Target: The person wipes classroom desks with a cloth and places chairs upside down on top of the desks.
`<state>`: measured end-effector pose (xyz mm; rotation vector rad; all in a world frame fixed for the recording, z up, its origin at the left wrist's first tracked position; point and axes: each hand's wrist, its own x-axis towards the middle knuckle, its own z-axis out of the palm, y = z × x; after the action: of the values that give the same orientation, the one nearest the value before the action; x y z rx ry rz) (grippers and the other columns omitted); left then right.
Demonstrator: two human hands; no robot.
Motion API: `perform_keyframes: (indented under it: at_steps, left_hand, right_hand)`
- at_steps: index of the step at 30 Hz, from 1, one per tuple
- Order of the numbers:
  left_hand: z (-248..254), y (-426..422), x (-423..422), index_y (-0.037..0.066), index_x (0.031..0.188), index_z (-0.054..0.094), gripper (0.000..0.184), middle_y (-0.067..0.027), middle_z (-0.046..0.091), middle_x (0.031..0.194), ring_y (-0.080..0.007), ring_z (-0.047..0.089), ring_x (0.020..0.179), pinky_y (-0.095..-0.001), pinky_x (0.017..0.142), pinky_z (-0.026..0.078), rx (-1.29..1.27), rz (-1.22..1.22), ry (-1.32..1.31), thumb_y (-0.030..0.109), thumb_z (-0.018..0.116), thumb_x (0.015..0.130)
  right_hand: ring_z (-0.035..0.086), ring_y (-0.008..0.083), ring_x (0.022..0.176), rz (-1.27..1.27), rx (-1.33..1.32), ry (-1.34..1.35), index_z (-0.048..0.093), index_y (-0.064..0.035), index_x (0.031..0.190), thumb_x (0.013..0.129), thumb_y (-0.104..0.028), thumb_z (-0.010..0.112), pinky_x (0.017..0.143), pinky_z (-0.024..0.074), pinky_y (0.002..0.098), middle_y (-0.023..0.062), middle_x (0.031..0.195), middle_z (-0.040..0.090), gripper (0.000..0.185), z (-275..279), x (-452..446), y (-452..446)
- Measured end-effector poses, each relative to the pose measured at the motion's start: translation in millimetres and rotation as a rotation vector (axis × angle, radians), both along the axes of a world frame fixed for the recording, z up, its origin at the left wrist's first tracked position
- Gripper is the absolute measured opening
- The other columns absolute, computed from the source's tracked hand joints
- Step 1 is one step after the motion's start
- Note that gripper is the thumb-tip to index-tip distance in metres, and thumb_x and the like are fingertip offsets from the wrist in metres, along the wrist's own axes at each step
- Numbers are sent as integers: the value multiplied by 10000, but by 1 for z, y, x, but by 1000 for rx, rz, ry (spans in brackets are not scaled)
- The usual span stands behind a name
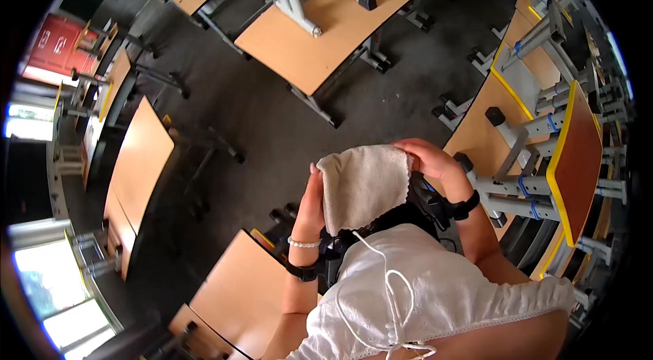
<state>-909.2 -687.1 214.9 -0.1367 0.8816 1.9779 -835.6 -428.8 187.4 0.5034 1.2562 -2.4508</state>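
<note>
A beige cloth (366, 186) with a zigzag-cut edge is held up in front of my body, folded over. My left hand (312, 203) grips its left side, the fingers partly behind the fabric. At the upper right corner my right hand (428, 157) has hold of it, thumb and fingers around the edge. A beaded bracelet and a dark band are on my left wrist, and a black band is on the right one. Dark gear with cables shows behind and below the cloth, partly hidden by it.
Wooden-topped desks stand ahead (299, 54), at left (141, 163) and beside me at lower left (241, 285). Upturned stools with grey legs rest on desks; one stool's yellow-edged seat (577, 163) juts out at right. Dark floor (272, 135) runs between the rows. Windows (54, 285) are at far left.
</note>
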Motion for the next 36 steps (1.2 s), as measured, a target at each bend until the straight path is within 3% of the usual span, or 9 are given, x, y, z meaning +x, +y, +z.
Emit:
perform_keyframes:
  at_steps: [2,5,9,16,21,24,27,31,36]
  left_hand:
    - [4,1,-39,1,1289,333,718,-118,415,1285,-235,413,1173,-366,986,326,79,-93,-4,582,252,875]
    - [-2,7,-83,-12,1290,315,671,-110,419,1265,-206,405,1168,-329,991,307,52,-188,296,519,360,883]
    - [-1,34,-133,-28,1224,418,464,-97,471,1209,-169,411,1147,-295,981,294,-30,-567,617,225,515,848]
    - [-26,120,-183,-57,1034,531,348,9,535,805,-83,426,733,-202,652,332,-225,-762,605,110,387,766]
    - [-33,202,-197,-53,1029,541,302,-28,578,870,-100,489,837,-216,755,382,-347,-797,699,110,420,805]
    - [-37,262,-197,-54,995,546,286,-40,586,853,-103,502,830,-222,746,396,-292,-863,672,138,434,814]
    - [-8,324,-177,-52,970,549,278,-58,595,840,-120,522,806,-235,727,408,-406,-991,1018,150,441,813]
    - [-30,400,-152,-29,939,558,261,-75,597,806,-154,539,777,-262,712,415,-136,-1235,1135,168,433,820]
    - [-48,477,-120,-14,973,562,258,-81,604,851,-141,544,792,-261,718,425,59,-1467,1191,154,438,823]
  right_hand:
    - [571,98,755,-35,51,-30,558,-17,1084,886,-187,455,612,455,223,36,920,603,281,1,-22,-2]
    - [548,81,751,-63,178,-16,574,-8,1056,852,-148,450,632,431,201,28,923,593,277,5,-37,-4]
    - [536,73,794,-54,208,-26,584,14,1016,820,-116,468,701,415,196,19,902,600,262,9,-46,8]
    - [527,70,823,-231,309,-91,601,-32,1027,824,-137,490,729,409,203,0,907,602,254,10,-42,57]
    - [528,79,839,-288,486,156,605,-41,1049,845,-181,493,738,416,217,15,912,609,271,-21,-39,117]
    - [528,119,789,-365,398,-34,611,-31,1024,869,-311,487,709,423,264,33,864,617,344,-10,-30,147]
    - [514,141,736,-441,507,-119,602,-11,993,864,-357,483,680,421,287,54,819,615,388,-15,-11,161]
    - [518,176,705,-480,916,-169,583,16,947,848,-355,490,662,421,294,101,786,603,395,-8,22,173]
    - [573,265,762,-810,912,-320,582,13,896,761,-250,548,672,435,328,177,804,591,298,-25,52,180]
